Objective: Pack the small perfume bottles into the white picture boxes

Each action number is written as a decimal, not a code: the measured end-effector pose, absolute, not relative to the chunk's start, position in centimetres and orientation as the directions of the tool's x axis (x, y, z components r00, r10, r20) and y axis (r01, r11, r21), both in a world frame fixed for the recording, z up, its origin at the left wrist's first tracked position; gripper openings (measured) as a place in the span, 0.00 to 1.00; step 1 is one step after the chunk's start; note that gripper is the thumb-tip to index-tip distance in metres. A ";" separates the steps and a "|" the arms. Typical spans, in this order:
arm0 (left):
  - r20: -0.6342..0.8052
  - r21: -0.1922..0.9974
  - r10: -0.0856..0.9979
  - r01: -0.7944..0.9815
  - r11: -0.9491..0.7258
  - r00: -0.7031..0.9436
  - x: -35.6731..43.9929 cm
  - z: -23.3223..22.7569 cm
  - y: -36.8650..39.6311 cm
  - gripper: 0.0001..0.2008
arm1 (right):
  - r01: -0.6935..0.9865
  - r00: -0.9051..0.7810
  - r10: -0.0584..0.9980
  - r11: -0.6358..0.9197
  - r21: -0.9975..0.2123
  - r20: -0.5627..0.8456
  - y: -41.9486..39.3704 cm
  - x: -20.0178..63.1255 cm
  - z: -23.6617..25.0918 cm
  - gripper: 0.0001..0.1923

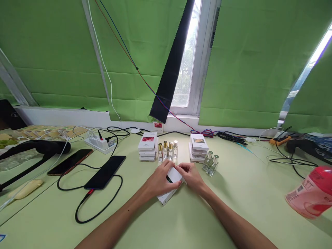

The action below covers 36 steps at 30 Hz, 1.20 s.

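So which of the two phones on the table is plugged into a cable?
The black phone, nearer the hands: a red-tipped cable enters its near end. The reddish phone farther left shows no plug.

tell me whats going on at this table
A person holds a small white box in both hands over a pale green table: the left hand grips it from the side and the right hand works at its open end. Just behind stand four gold-capped glass bottles between two stacks of flat white boxes, with silver-capped bottles to the right.
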<state>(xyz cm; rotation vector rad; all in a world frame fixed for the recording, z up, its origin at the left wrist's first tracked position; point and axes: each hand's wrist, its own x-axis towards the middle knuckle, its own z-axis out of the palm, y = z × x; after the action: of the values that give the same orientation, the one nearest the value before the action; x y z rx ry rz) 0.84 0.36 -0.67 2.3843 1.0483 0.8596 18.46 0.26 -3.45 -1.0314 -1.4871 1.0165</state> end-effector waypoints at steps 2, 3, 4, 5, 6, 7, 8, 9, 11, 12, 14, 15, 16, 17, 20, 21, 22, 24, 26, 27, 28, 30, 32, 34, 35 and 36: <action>0.372 0.567 0.763 0.521 -0.638 0.530 0.9 -0.7 0.4 0.14 | 0.096 -0.116 0.959 0.270 -0.958 0.259 0.3 18.5 -3.6 0.21; 0.371 0.566 0.763 0.522 -0.638 0.530 0.9 -0.7 0.4 0.14 | 0.095 -0.116 0.959 0.268 -0.959 0.257 0.3 18.4 -3.6 0.21; 0.370 0.566 0.763 0.523 -0.638 0.530 0.9 -0.7 0.4 0.13 | 0.095 -0.116 0.960 0.268 -0.959 0.256 0.3 18.4 -3.6 0.22; 0.370 0.565 0.762 0.523 -0.638 0.531 0.9 -0.7 0.4 0.13 | 0.095 -0.115 0.959 0.269 -0.958 0.258 0.3 18.4 -3.6 0.22; 0.368 0.564 0.763 0.524 -0.638 0.532 0.9 -0.7 0.4 0.13 | 0.096 -0.114 0.959 0.272 -0.957 0.261 0.3 18.4 -3.6 0.23; 0.367 0.565 0.764 0.525 -0.637 0.531 0.9 -0.7 0.4 0.12 | 0.095 -0.113 0.958 0.274 -0.957 0.263 0.3 18.4 -3.6 0.23; 0.364 0.565 0.766 0.527 -0.634 0.531 1.0 -0.7 0.4 0.12 | 0.092 -0.113 0.958 0.274 -0.957 0.263 0.3 18.4 -3.6 0.23; 0.360 0.566 0.768 0.530 -0.631 0.530 1.0 -0.6 0.3 0.12 | 0.090 -0.114 0.958 0.272 -0.958 0.262 0.3 18.4 -3.6 0.23; 0.358 0.569 0.771 0.532 -0.627 0.527 1.0 -0.6 0.3 0.13 | 0.084 -0.114 0.959 0.271 -0.959 0.261 0.3 18.3 -3.6 0.22; 0.357 0.570 0.773 0.532 -0.625 0.525 1.1 -0.5 0.3 0.13 | 0.081 -0.114 0.958 0.271 -0.959 0.261 0.3 18.3 -3.6 0.22; 0.356 0.573 0.776 0.534 -0.622 0.521 1.1 -0.5 0.3 0.13 | 0.080 -0.109 0.958 0.274 -0.958 0.265 0.2 18.2 -3.6 0.21; 0.356 0.575 0.778 0.535 -0.620 0.518 1.1 -0.5 0.3 0.13 | 0.082 -0.104 0.958 0.275 -0.958 0.267 0.2 18.2 -3.5 0.21; 0.357 0.576 0.779 0.536 -0.618 0.515 1.1 -0.6 0.3 0.13 | 0.086 -0.097 0.959 0.276 -0.957 0.267 0.2 18.1 -3.5 0.21; 0.361 0.577 0.781 0.536 -0.617 0.510 1.1 -0.6 0.3 0.13 | 0.090 -0.086 0.959 0.276 -0.957 0.268 0.1 18.1 -3.4 0.21; 0.387 0.573 0.781 0.535 -0.621 0.491 1.0 -0.8 0.4 0.14 | 0.090 -0.040 0.960 0.278 -0.956 0.276 0.1 18.0 -3.2 0.19; 0.399 0.569 0.781 0.538 -0.622 0.481 1.0 -0.9 0.4 0.14 | 0.089 -0.022 0.959 0.283 -0.955 0.283 0.1 18.0 -3.1 0.18; 0.412 0.565 0.781 0.541 -0.623 0.469 1.0 -1.0 0.5 0.14 | 0.090 -0.002 0.956 0.292 -0.952 0.293 0.1 18.0 -3.1 0.17; 0.439 0.558 0.782 0.549 -0.623 0.442 1.1 -1.1 0.5 0.16 | 0.106 0.040 0.945 0.320 -0.942 0.325 0.1 18.1 -3.2 0.17; 0.470 0.551 0.779 0.551 -0.626 0.415 1.1 -1.3 0.6 0.18 | 0.136 0.076 0.928 0.352 -0.926 0.364 0.2 18.2 -3.3 0.17; 0.488 0.547 0.775 0.551 -0.631 0.403 1.1 -1.3 0.6 0.18 | 0.150 0.090 0.921 0.365 -0.919 0.380 0.3 18.2 -3.4 0.17; 0.506 0.543 0.769 0.549 -0.635 0.390 1.2 -1.4 0.6 0.19 | 0.164 0.104 0.913 0.376 -0.912 0.395 0.3 18.2 -3.4 0.17; 0.539 0.540 0.765 0.552 -0.635 0.354 1.2 -1.5 0.6 0.20 | 0.183 0.136 0.898 0.392 -0.902 0.418 0.3 18.2 -3.4 0.16; 0.563 0.548 0.766 0.554 -0.627 0.310 1.3 -1.6 0.6 0.22 | 0.190 0.170 0.886 0.401 -0.896 0.432 0.3 18.1 -3.3 0.16; 0.577 0.566 0.773 0.553 -0.611 0.264 1.3 -1.7 0.5 0.23 | 0.193 0.192 0.878 0.405 -0.894 0.439 0.2 18.1 -3.2 0.17; 0.581 0.575 0.777 0.553 -0.603 0.243 1.4 -1.8 0.5 0.24 | 0.196 0.199 0.874 0.407 -0.892 0.443 0.1 18.0 -3.2 0.18; 0.584 0.584 0.780 0.551 -0.596 0.225 1.4 -1.8 0.4 0.24 | 0.202 0.203 0.871 0.410 -0.889 0.448 0.0 18.0 -3.2 0.19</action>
<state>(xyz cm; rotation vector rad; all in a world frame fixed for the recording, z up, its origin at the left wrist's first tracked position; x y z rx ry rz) 1.42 0.42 -1.84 2.2469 1.2546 1.3068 18.01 0.02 -3.25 -1.0833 -1.3128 0.6245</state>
